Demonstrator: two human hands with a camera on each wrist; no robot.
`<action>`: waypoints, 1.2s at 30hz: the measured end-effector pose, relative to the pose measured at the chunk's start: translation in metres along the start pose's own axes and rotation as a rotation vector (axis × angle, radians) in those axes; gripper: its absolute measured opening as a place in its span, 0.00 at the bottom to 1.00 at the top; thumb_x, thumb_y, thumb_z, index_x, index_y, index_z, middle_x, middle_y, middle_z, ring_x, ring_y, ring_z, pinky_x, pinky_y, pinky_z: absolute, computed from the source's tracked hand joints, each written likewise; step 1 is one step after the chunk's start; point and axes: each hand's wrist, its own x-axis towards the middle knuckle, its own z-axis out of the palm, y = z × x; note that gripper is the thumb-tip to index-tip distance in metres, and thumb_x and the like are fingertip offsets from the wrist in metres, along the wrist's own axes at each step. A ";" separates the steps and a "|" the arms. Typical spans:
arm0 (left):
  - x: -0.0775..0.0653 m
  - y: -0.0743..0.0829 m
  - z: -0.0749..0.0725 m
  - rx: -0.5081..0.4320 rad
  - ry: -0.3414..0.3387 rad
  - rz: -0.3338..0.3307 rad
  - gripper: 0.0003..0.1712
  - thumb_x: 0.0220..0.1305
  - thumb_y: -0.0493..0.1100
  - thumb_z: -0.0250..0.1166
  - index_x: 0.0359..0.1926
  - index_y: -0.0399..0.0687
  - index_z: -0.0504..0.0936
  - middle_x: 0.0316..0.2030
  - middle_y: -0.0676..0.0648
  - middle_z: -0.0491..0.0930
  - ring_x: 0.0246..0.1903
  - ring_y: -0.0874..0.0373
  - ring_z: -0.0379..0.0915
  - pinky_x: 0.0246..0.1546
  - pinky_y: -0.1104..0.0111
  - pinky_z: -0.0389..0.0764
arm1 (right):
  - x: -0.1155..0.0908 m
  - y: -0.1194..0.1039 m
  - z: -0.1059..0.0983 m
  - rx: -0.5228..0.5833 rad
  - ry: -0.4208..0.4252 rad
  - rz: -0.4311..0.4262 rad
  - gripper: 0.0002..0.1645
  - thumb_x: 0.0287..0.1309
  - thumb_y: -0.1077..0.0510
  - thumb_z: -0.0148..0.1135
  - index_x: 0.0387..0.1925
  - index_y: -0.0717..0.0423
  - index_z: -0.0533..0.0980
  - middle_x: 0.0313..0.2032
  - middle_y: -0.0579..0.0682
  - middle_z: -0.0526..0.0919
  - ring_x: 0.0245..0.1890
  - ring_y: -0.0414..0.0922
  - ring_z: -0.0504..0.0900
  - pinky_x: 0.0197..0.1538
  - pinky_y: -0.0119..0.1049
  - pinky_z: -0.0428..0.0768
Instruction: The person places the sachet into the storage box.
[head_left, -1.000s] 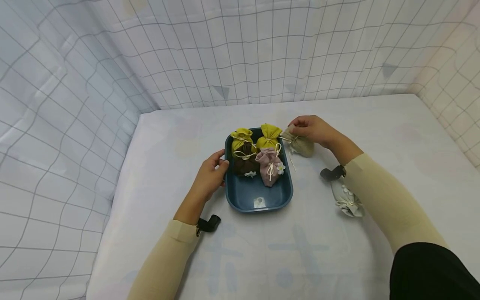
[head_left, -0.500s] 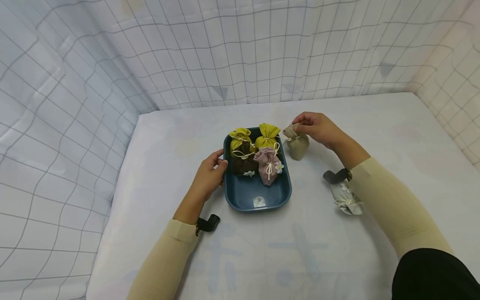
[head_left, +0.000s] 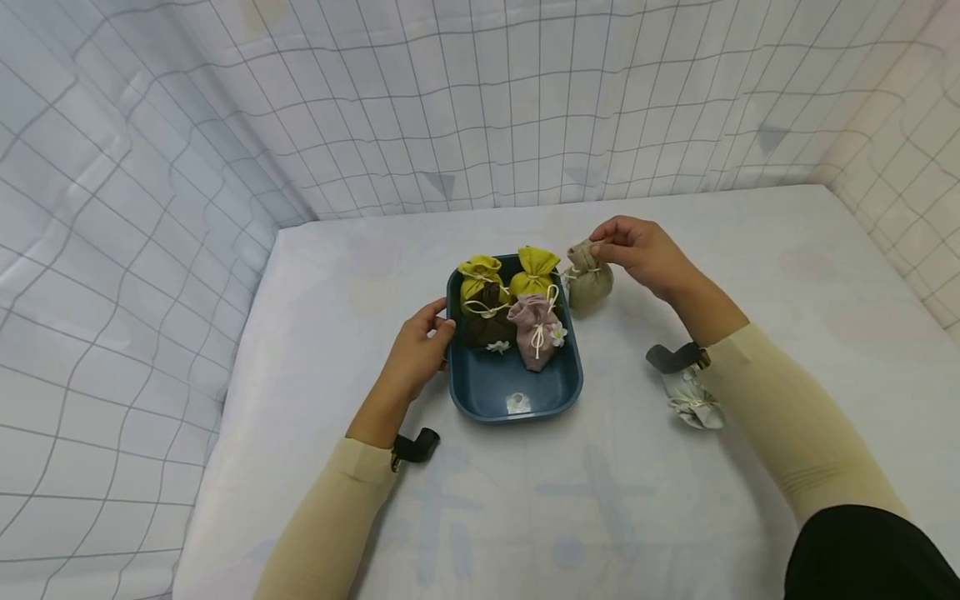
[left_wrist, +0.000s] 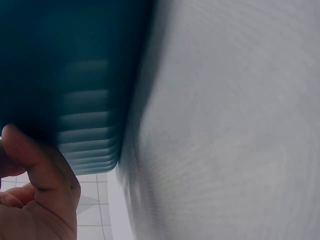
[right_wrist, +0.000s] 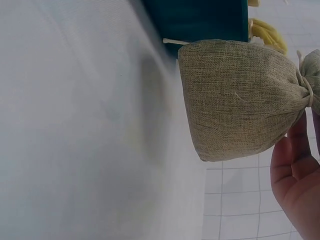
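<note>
My right hand pinches a beige drawstring pouch by its gathered neck, just right of the blue tray. In the right wrist view the pouch hangs over the table with its shadow beneath. My left hand holds the tray's left side, thumb at the rim; in the left wrist view its fingers lie against the tray wall. Inside the tray sit a yellow pouch, a second yellow pouch, a dark brown pouch and a mauve pouch with a white flower.
A pale grey pouch lies on the white-covered table, partly under the right wrist's black camera. White curtains with a grid pattern surround the table at the back and sides.
My right hand has moved slightly away from me and turned the beige pouch more upright beside the tray. My left hand and the tray have stayed about where they were.
</note>
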 end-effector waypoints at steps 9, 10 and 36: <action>0.001 0.002 -0.001 0.002 -0.002 0.005 0.28 0.76 0.44 0.53 0.74 0.50 0.63 0.43 0.42 0.73 0.24 0.55 0.68 0.23 0.66 0.78 | -0.008 -0.013 -0.002 0.032 0.037 -0.047 0.08 0.65 0.61 0.63 0.44 0.60 0.79 0.32 0.44 0.81 0.35 0.41 0.75 0.40 0.31 0.74; 0.001 0.002 0.000 0.002 -0.001 0.005 0.28 0.76 0.44 0.53 0.74 0.50 0.63 0.43 0.42 0.73 0.24 0.55 0.68 0.23 0.66 0.78 | -0.009 -0.014 -0.001 0.036 0.044 -0.058 0.08 0.65 0.61 0.63 0.44 0.60 0.80 0.32 0.44 0.81 0.35 0.41 0.76 0.39 0.31 0.74; -0.001 0.002 0.001 -0.009 0.008 -0.013 0.28 0.76 0.44 0.53 0.74 0.50 0.63 0.43 0.43 0.72 0.27 0.55 0.69 0.24 0.68 0.78 | -0.035 -0.056 0.022 0.247 0.045 -0.199 0.08 0.63 0.70 0.61 0.41 0.59 0.80 0.37 0.49 0.82 0.35 0.41 0.77 0.39 0.29 0.77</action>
